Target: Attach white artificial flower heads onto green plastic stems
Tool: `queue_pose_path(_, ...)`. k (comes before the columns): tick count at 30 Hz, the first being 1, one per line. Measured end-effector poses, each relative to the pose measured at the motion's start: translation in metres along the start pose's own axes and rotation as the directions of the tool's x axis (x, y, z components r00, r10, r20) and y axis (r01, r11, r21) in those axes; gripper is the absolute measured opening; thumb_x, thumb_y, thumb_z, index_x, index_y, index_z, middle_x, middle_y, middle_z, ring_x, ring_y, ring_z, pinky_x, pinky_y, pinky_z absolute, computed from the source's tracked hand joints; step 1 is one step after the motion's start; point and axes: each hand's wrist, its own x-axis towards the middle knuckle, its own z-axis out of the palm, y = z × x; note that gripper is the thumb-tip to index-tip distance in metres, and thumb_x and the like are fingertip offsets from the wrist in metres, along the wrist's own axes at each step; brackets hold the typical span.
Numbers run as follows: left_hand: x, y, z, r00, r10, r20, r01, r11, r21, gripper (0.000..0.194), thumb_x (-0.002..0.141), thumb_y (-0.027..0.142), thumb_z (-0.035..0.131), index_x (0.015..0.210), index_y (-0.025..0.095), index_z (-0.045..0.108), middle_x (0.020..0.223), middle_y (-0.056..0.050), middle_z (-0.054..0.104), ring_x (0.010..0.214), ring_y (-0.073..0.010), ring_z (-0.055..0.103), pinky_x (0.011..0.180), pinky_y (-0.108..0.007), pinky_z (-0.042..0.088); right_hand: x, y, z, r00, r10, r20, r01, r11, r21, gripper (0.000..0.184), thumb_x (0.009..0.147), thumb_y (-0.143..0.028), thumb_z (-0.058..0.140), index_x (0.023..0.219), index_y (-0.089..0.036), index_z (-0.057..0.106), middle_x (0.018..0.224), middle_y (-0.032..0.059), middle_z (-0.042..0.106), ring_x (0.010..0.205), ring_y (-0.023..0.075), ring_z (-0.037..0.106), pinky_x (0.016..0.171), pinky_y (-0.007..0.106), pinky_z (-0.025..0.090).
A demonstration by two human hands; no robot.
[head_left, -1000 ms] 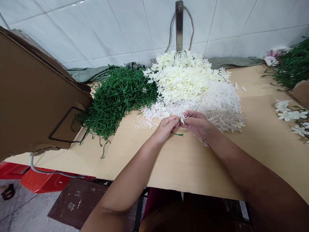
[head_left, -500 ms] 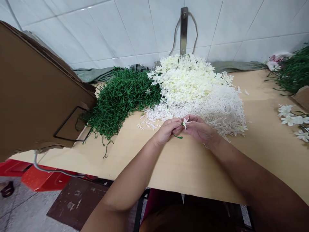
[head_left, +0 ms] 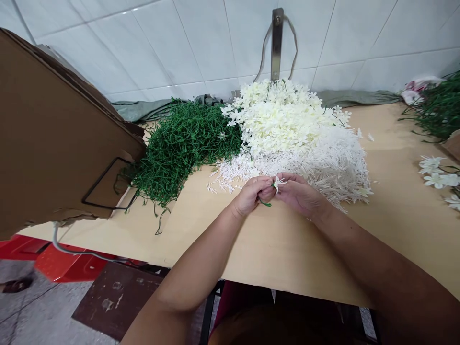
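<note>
My left hand (head_left: 256, 192) is closed on a thin green plastic stem (head_left: 265, 203), whose lower end sticks out under the fingers. At the stem's upper end a small white artificial flower (head_left: 277, 184) shows between my two hands. The fingers of my right hand (head_left: 297, 192) pinch at this flower; exactly which part they grip is partly hidden. Just beyond the hands lies a pile of white stamen pieces (head_left: 334, 163), with a heap of cream-white flower heads (head_left: 280, 120) behind it. To the left is a heap of green stems (head_left: 187, 143).
A large cardboard box (head_left: 64, 134) stands on the left of the table (head_left: 273, 254). Finished-looking white flowers (head_left: 440, 179) and more green stems (head_left: 438, 108) lie at the right. A metal bracket (head_left: 276, 45) is on the tiled wall. Red stools (head_left: 68, 263) stand below the left edge.
My hands stay together around the flower, with only small finger shifts. The white strands that hung under my right hand no longer show. The view has shifted slightly.
</note>
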Motion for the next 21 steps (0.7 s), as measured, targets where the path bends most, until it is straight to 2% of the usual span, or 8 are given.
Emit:
queue_pose_path(5,0.0004,-0.0010,-0.0009,1.000,0.018,0.002,-0.018,1.000,0.002,0.046,0.071,0.046,0.061,0.050,0.019,0.031,0.043,0.008,0.021,0.038,-0.0032,0.021,0.045,-0.024,0.012,-0.0001,0.0007,0.0020,1.000,-0.009,-0.018,0.009,1.000,0.006,0.022,0.056,-0.026,0.083,0.064,-0.020,0.063,0.063,-0.0016,0.065,0.063,0.0152,0.061,0.076,0.038,0.051)
queue_pose_path(13,0.0026,-0.0029,0.0030,0.993,0.014,-0.121,-0.008,0.999,0.048,0.049,0.066,0.051,0.066,0.051,0.018,0.032,0.043,0.009,0.024,0.040,-0.0022,0.020,0.045,-0.022,0.012,0.0007,0.0013,0.0056,0.999,-0.023,-0.034,0.025,0.999,0.032,0.019,0.056,-0.023,0.080,0.061,-0.019,0.063,0.058,-0.0022,0.065,0.059,0.0143,0.061,0.072,0.036,0.051)
queue_pose_path(21,0.0037,-0.0052,0.0027,0.990,0.048,-0.136,-0.040,0.998,0.054,0.055,0.065,0.058,0.069,0.054,0.018,0.033,0.044,0.010,0.023,0.040,-0.0024,0.022,0.045,-0.021,0.015,0.0020,0.0064,0.0014,0.999,-0.043,-0.033,0.044,0.998,0.050,0.017,0.061,-0.023,0.076,0.060,-0.019,0.060,0.060,-0.0027,0.062,0.061,0.0122,0.057,0.071,0.031,0.047)
